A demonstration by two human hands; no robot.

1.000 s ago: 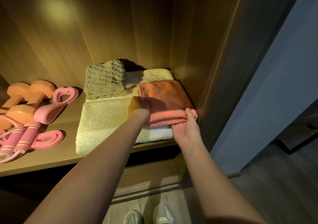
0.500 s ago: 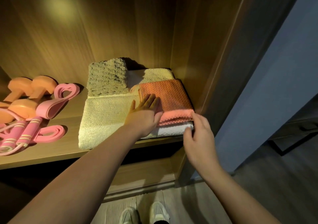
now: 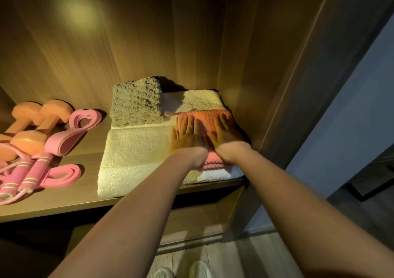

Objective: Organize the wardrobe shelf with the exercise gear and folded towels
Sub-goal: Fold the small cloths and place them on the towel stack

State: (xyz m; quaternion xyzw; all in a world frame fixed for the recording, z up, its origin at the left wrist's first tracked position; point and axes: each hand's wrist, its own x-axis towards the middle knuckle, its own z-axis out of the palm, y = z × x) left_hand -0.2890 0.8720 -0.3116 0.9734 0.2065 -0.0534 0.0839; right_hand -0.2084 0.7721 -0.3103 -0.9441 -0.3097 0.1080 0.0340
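Together — 2 flat hands (image 3: 187,138) (image 3: 227,135), waffle-knit towel (image 3: 205,116)

1. Your left forearm (image 3: 132,213) and right forearm (image 3: 287,192) are bare along all of their visible length.
2. Your left hand (image 3: 187,138) and right hand (image 3: 227,134) are bare as well.
3. You wear pale, whitish shoes (image 3: 200,269); only their rounded toes show.

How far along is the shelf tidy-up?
Done: dumbbells, bands and jump rope sit grouped at the left of the shelf; the grey towel lies on the cream towel. In hand: left hand and right hand press flat on the pink towel. Left: probably only withdrawing.
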